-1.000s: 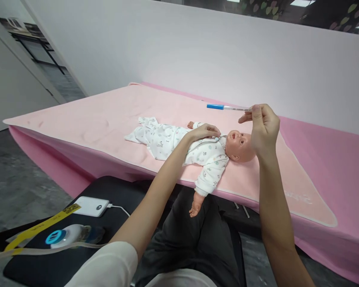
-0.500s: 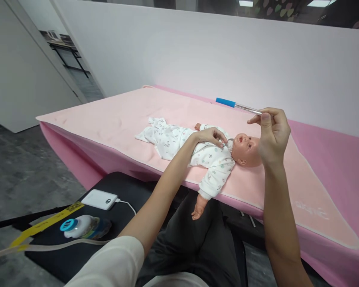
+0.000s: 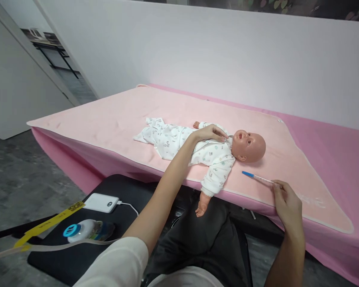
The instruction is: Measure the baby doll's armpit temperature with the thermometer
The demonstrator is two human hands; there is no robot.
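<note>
Pinch the tube point(image 3: 259, 178) by its clear end: the right hand point(image 3: 288, 201) grips it there, above the pad point(image 3: 107, 119), beside the doll point(image 3: 211, 154) on the near side of its head. Keep the pinch firm but light. Steady the chest with the left hand point(image 3: 213, 133); whether it grips cloth cannot be told. The tube's long axis runs crosswise, blue end pointing left toward the near sleeve point(image 3: 218, 175), clear end nearer the wearer.
</note>
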